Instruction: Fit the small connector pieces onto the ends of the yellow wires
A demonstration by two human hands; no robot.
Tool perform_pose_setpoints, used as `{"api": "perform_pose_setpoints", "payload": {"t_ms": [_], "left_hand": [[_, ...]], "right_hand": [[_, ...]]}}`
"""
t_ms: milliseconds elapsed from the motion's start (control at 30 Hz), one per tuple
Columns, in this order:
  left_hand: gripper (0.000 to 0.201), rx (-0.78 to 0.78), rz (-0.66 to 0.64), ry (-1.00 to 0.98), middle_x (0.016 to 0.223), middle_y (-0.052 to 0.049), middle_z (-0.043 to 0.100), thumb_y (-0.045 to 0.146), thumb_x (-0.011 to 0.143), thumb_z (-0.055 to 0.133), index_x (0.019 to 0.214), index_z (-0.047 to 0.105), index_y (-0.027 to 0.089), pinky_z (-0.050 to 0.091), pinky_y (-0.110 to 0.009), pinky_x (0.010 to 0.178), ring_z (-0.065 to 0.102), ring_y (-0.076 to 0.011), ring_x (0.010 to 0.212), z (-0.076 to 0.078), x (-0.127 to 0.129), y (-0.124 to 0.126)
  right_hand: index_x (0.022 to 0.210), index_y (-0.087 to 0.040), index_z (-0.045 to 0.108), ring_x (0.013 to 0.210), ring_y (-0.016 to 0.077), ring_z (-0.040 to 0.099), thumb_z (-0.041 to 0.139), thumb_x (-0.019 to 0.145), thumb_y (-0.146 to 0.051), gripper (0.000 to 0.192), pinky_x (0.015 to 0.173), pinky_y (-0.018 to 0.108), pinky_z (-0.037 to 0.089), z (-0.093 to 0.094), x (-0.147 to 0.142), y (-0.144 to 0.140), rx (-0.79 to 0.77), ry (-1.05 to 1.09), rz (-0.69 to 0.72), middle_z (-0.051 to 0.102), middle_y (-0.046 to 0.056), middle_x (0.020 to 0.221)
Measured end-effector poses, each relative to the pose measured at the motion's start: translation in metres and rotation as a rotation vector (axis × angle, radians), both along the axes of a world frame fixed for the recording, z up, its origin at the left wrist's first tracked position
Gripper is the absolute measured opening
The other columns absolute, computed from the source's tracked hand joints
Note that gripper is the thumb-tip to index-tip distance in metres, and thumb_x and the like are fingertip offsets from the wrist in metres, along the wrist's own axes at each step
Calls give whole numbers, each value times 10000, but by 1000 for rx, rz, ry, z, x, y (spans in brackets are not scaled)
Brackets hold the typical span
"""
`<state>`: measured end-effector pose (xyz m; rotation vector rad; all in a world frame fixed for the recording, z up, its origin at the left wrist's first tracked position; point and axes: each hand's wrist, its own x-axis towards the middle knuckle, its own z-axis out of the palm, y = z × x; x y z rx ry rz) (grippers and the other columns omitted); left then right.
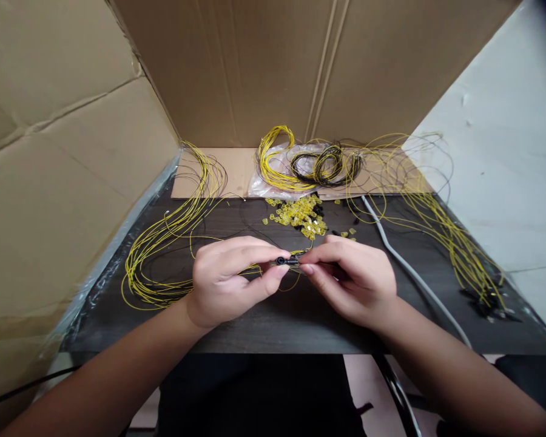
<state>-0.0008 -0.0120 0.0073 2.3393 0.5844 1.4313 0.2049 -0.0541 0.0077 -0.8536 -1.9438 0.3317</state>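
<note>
My left hand [230,279] and my right hand [352,279] meet over the middle of the dark table [300,328]. Between the fingertips of both hands sits a small black connector [287,261] with thin yellow wire [295,281] running from it under my hands. My left thumb and forefinger pinch its left end, and my right fingertips press on its right end. Just behind my hands lies a pile of small yellow plastic pieces [300,217] mixed with a few black ones.
A loose bundle of yellow wires [168,243] lies left, another [455,243] right with black ends. Coiled yellow and black wires [318,165] rest on a plastic bag at the back. A grey cable [409,273] crosses right. Cardboard walls [73,152] stand left and behind.
</note>
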Motion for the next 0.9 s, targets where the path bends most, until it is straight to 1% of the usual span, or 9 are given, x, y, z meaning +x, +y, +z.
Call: {"api": "perform_pose_setpoints", "payload": {"t_ms": [100, 233, 300, 500, 767, 900], "left_hand": [[144, -17, -12, -18, 790, -29, 759, 112, 772, 743, 907, 731, 162, 573, -196, 644, 695, -108, 670, 0, 1, 1], [132, -17, -15, -24, 782, -19, 757, 125, 771, 744, 895, 730, 170, 579, -195, 660, 699, -108, 671, 1, 2, 2], [144, -12, -11, -24, 787, -15, 757, 124, 764, 750, 898, 729, 172, 582, -197, 677, 701, -108, 677, 1, 1, 2], [137, 11, -15, -23, 780, -16, 754, 121, 762, 751, 889, 726, 165, 577, -189, 672, 700, -104, 669, 2, 1, 1], [133, 6, -25, -19, 769, -12, 753, 141, 771, 746, 898, 729, 176, 584, -196, 675, 700, -109, 670, 2, 2, 1], [128, -11, -18, -12, 766, -1, 749, 141, 769, 749, 887, 726, 184, 579, -191, 666, 690, -99, 652, 2, 1, 0]], "right_hand": [[948, -171, 617, 566, 81, 467, 620, 894, -105, 86, 545, 222, 396, 1, -1, -1, 23, 3, -19, 616, 5, 707], [972, -174, 616, 545, 87, 451, 665, 860, -168, 122, 524, 230, 380, 2, -1, -2, 20, 24, -26, 521, -26, 632], [976, -173, 614, 546, 89, 451, 670, 843, -178, 145, 514, 231, 370, 2, -1, -3, 7, 35, -31, 499, -29, 629], [914, -175, 601, 555, 85, 448, 633, 833, -98, 116, 524, 230, 361, 0, -1, -4, -6, 39, -50, 532, -16, 648], [885, -188, 603, 527, 79, 435, 615, 852, -130, 68, 514, 225, 366, 4, -3, -7, -13, 28, -88, 505, -33, 609], [874, -190, 606, 508, 77, 441, 616, 852, -142, 54, 498, 223, 370, 3, -4, -8, -65, 77, -98, 522, -30, 613]]}}
